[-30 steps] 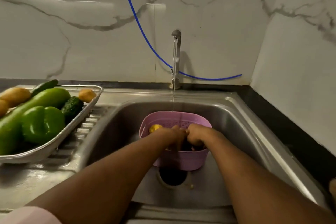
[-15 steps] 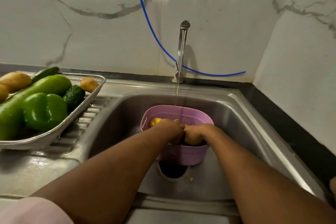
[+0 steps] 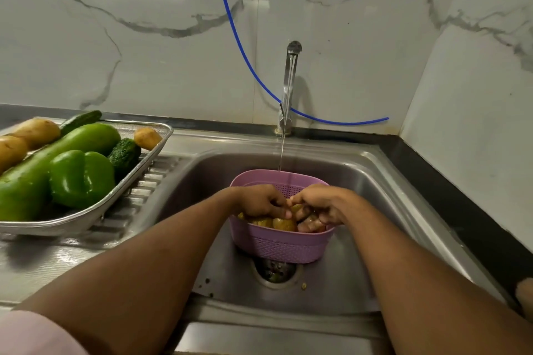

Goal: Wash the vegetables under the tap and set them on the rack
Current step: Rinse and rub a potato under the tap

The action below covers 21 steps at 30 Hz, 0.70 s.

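Both forearms are stretched forward over the near rim of the steel sink (image 3: 340, 291) and are brought together above the pink basket (image 3: 284, 248), which stands over the drain. The left hand (image 3: 261, 201) is held palm down with its fingers curled over the potatoes (image 3: 284, 224) inside the basket; the right hand (image 3: 318, 207) is curled likewise, a potato being gripped between the two hands, fingertips nearly touching. Half a second ago the hands were sunk lower in the basket; now they are raised and yellow-brown potatoes are exposed beneath them. Behind, a thin stream is dropped from the tap (image 3: 290, 86) onto the basket's far rim. On the drainboard to the left, the metal rack (image 3: 86, 220) is loaded with a green pepper (image 3: 82, 179), a long gourd (image 3: 43, 170), cucumbers and potatoes.
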Tool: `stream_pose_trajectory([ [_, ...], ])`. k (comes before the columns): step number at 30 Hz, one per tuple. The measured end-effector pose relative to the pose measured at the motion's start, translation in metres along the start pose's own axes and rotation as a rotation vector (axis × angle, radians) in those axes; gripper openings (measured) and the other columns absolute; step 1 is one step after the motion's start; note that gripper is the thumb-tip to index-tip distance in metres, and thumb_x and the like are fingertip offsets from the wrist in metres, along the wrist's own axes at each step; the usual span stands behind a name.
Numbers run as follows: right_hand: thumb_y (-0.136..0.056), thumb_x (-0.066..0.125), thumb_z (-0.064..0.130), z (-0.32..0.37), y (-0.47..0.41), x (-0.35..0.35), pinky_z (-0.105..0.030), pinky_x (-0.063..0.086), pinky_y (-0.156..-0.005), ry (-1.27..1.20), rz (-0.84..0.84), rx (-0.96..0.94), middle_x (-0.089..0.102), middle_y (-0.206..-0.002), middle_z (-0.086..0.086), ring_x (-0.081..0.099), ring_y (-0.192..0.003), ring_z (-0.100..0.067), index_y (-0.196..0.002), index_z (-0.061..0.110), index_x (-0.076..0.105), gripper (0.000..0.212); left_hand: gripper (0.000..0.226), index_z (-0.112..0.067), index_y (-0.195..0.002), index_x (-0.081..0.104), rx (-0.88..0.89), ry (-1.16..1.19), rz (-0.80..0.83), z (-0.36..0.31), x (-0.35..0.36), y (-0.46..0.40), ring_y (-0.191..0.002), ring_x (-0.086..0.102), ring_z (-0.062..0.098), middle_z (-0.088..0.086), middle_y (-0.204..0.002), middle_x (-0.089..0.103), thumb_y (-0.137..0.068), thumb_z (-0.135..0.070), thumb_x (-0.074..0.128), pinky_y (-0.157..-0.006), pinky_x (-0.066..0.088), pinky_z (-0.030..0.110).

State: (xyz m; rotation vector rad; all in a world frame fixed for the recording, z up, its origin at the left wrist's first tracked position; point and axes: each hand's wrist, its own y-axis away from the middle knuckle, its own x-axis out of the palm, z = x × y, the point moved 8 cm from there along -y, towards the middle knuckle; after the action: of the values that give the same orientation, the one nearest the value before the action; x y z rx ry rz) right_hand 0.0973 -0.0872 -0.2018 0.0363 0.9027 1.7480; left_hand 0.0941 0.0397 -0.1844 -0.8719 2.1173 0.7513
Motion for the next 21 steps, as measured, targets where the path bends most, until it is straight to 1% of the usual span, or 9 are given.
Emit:
stream_pose_trajectory([
  [1, -0.105, 0.054, 0.026, 0.0, -0.001, -0.004, -0.033, 0.057, -0.068, -0.075, -0.016, -0.01, 0.06, -0.063, -0.004, 0.06, -0.057, -0.02, -0.111, 0.012, 0.067, 0.02, 0.032, -0.012, -0.121, 0.072, -0.006, 0.084, -0.033, 0.0, -0.006, 0.002, -0.112, 0.066, 0.026, 0.008, -0.119, 0.071, -0.101, -0.035, 0.061, -0.104, 0.051, 0.048],
  [3, -0.101, 0.062, 0.03, 0.004, 0.002, -0.014, -0.027, 0.051, -0.059, -0.195, -0.073, -0.061, 0.052, -0.061, -0.001, 0.051, -0.057, -0.014, -0.104, 0.013, 0.069, 0.018, 0.034, -0.008, -0.123, 0.069, -0.033, 0.321, -0.078, 0.003, -0.016, 0.006, -0.106, 0.069, 0.027, 0.008, -0.113, 0.073, -0.104, -0.033, 0.057, -0.099, 0.056, 0.048],
  [5, -0.096, 0.069, 0.034, 0.01, 0.006, -0.022, -0.026, 0.049, -0.06, -0.271, -0.119, -0.14, 0.063, -0.073, -0.001, 0.057, -0.066, -0.015, -0.103, 0.015, 0.071, 0.02, 0.033, -0.006, -0.12, 0.068, -0.065, 0.604, -0.106, 0.002, -0.023, 0.011, -0.101, 0.072, 0.027, 0.012, -0.111, 0.073, -0.106, -0.032, 0.052, -0.086, 0.061, 0.041],
  [8, -0.097, 0.067, 0.039, 0.019, 0.012, -0.012, -0.034, 0.058, -0.071, -0.335, -0.048, -0.205, 0.075, -0.108, -0.011, 0.076, -0.09, -0.025, -0.117, 0.021, 0.068, 0.028, 0.032, -0.008, -0.117, 0.068, -0.107, 0.853, -0.264, 0.0, -0.032, 0.015, -0.095, 0.072, 0.022, 0.015, -0.11, 0.071, -0.108, -0.03, 0.046, -0.07, 0.062, 0.029],
  [10, -0.101, 0.062, 0.037, 0.027, 0.018, -0.005, -0.037, 0.062, -0.072, -0.371, -0.03, -0.25, 0.076, -0.107, -0.018, 0.077, -0.092, -0.031, -0.12, 0.021, 0.064, 0.025, 0.032, -0.007, -0.116, 0.068, -0.118, 0.94, -0.417, 0.0, -0.04, 0.015, -0.091, 0.071, 0.023, 0.015, -0.107, 0.069, -0.109, -0.028, 0.046, -0.072, 0.064, 0.034],
  [14, -0.103, 0.059, 0.035, 0.046, 0.022, -0.01, -0.032, 0.06, -0.065, -0.409, -0.147, -0.401, 0.078, -0.09, -0.018, 0.078, -0.083, -0.028, -0.117, 0.018, 0.063, 0.023, 0.032, -0.009, -0.121, 0.069, -0.133, 0.913, -0.623, 0.004, -0.053, 0.016, -0.102, 0.071, 0.031, 0.016, -0.111, 0.07, -0.106, -0.032, 0.052, -0.091, 0.061, 0.047],
  [17, -0.097, 0.066, 0.038, 0.049, 0.02, -0.018, -0.032, 0.059, -0.057, -0.486, -0.264, -0.45, 0.077, -0.094, -0.018, 0.078, -0.077, -0.028, -0.119, 0.012, 0.059, 0.035, 0.026, -0.014, -0.125, 0.069, -0.07, 0.939, -0.624, -0.004, -0.054, 0.017, -0.104, 0.072, 0.026, 0.012, -0.111, 0.073, -0.104, -0.025, 0.058, -0.09, 0.061, 0.039],
  [19, -0.097, 0.067, 0.036, 0.044, 0.017, -0.02, -0.033, 0.061, -0.059, -0.53, -0.314, -0.427, 0.073, -0.104, -0.018, 0.078, -0.077, -0.029, -0.121, 0.013, 0.056, 0.036, 0.029, -0.018, -0.13, 0.065, -0.014, 0.802, -0.583, -0.009, -0.051, 0.015, -0.105, 0.071, 0.018, 0.006, -0.114, 0.073, -0.1, -0.016, 0.063, -0.09, 0.061, 0.033],
  [21, -0.1, 0.062, 0.034, 0.042, 0.016, -0.014, -0.034, 0.062, -0.061, -0.506, -0.288, -0.402, 0.07, -0.107, -0.016, 0.077, -0.075, -0.028, -0.123, 0.017, 0.055, 0.029, 0.033, -0.019, -0.128, 0.065, 0.015, 0.675, -0.595, -0.008, -0.047, 0.014, -0.102, 0.071, 0.014, 0.003, -0.111, 0.073, -0.096, -0.01, 0.068, -0.089, 0.061, 0.031],
])
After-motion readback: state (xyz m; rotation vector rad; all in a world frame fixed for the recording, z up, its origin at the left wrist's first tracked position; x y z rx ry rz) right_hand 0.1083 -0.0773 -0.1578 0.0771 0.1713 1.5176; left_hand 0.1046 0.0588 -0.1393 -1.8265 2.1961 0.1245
